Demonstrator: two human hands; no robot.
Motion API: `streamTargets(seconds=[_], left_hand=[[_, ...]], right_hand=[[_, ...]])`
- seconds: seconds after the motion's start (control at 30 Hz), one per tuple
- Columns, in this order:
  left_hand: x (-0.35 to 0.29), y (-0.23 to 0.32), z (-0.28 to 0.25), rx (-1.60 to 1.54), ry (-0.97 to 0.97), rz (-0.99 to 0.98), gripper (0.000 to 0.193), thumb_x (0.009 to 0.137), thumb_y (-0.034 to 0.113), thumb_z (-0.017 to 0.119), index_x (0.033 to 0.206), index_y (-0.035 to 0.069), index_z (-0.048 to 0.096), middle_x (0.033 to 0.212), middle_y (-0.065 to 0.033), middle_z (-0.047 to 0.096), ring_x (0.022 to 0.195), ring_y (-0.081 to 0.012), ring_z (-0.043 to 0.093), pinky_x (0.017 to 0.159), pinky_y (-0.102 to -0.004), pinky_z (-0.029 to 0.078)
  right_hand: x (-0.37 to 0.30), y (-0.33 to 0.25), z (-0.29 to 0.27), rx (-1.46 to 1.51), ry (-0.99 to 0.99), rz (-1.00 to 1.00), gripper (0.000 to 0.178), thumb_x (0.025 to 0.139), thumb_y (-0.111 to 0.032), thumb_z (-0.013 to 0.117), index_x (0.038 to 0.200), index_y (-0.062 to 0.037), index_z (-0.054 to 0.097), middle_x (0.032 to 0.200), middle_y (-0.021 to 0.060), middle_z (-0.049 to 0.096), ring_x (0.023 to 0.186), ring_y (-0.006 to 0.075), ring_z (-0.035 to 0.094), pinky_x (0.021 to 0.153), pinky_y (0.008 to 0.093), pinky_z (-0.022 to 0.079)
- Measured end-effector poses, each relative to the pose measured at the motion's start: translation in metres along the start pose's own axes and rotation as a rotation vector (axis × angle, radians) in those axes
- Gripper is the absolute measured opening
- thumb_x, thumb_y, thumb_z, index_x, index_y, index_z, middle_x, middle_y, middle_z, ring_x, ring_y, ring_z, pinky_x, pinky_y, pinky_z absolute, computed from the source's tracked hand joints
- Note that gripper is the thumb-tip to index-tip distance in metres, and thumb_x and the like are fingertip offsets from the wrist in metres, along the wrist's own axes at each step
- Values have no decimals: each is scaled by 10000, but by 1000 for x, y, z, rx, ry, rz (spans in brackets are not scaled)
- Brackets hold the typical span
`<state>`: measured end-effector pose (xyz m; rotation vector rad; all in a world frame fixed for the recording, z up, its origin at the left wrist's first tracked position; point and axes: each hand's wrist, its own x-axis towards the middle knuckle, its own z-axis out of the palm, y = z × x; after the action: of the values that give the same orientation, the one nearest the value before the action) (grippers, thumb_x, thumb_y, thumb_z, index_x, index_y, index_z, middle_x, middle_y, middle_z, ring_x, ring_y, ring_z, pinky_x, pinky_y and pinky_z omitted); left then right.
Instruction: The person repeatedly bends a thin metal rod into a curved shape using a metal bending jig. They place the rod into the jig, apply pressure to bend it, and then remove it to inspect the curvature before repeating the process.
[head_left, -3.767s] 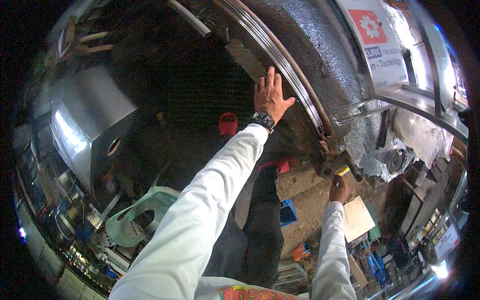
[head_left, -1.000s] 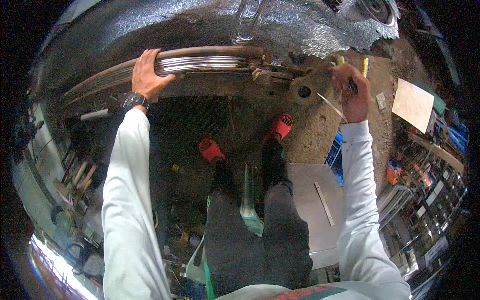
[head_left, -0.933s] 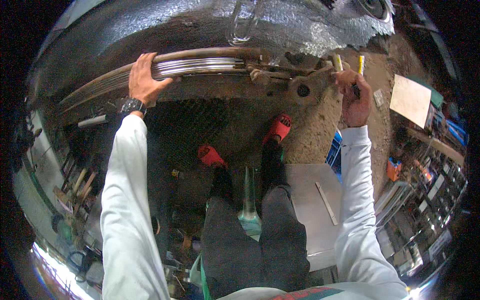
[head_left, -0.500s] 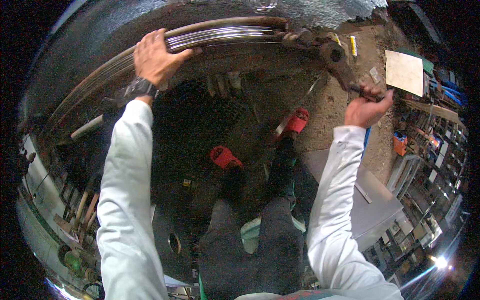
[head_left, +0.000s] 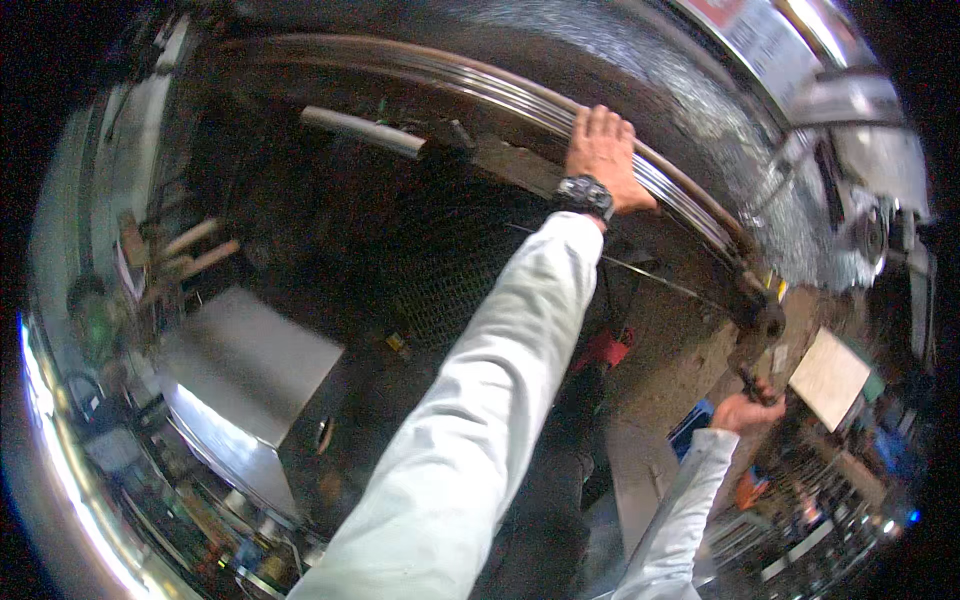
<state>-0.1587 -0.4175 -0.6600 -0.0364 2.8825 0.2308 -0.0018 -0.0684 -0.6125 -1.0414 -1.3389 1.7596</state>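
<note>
A long curved metal rail [head_left: 480,82] with a rusty brown rim and shiny strips arcs across the upper part of the view. My left hand [head_left: 606,160], with a black watch at the wrist, lies across it, fingers stretched over the rim. At the rail's right end is a rusty metal fitting [head_left: 768,322] with a round boss. A short dark handle [head_left: 750,382] extends from that fitting. My right hand [head_left: 748,412] is closed around this handle; its far side is hidden. Motion blurs the fine detail.
A pale square board [head_left: 830,378] lies right of my right hand, near blue items and metal racks. Dark mesh [head_left: 445,290] spreads below the rail. A pale tube [head_left: 365,132] and a grey metal sheet [head_left: 250,350] are on the left. A large metal machine part [head_left: 865,150] is upper right.
The view has swung left, so the rail and both hands appear farther right and lower. My left hand still lies on the rail; my right hand still grips the handle.
</note>
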Motion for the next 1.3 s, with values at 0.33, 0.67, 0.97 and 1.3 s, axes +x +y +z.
streamTargets(seconds=[0.33,0.67,0.97,1.3], left_hand=[[-13,3,-5,-121,112,-54,1222,532,791,785,1460,62,469,1520,-124,457,1494,-303,284,1263,-483,101],[-41,-8,0,-350,409,14,1164,672,644,827,1540,41,340,1616,-184,291,1521,-401,169,1254,-558,88],[-122,-17,79,-1493,645,-1363,898,861,434,770,1394,-194,414,1478,-270,472,1350,-313,467,1151,-427,330],[-139,50,59,-1336,594,-776,304,977,228,677,1175,4,620,833,-83,698,673,-158,677,599,-315,533]], right_hand=[[0,-14,-19,-56,-69,133,326,989,-335,480,769,-95,481,854,116,621,946,286,628,985,436,454],[-1,-18,-42,-165,-356,172,377,1042,-397,430,1010,-63,601,1120,124,672,1136,279,588,1105,439,383],[-3,-29,-47,-175,-411,235,412,1074,-411,393,926,-80,588,1138,141,683,1164,286,580,1138,431,342],[2,-41,-51,-322,-586,207,446,1082,-419,374,965,-53,599,1212,147,660,1287,299,531,1176,429,317]])
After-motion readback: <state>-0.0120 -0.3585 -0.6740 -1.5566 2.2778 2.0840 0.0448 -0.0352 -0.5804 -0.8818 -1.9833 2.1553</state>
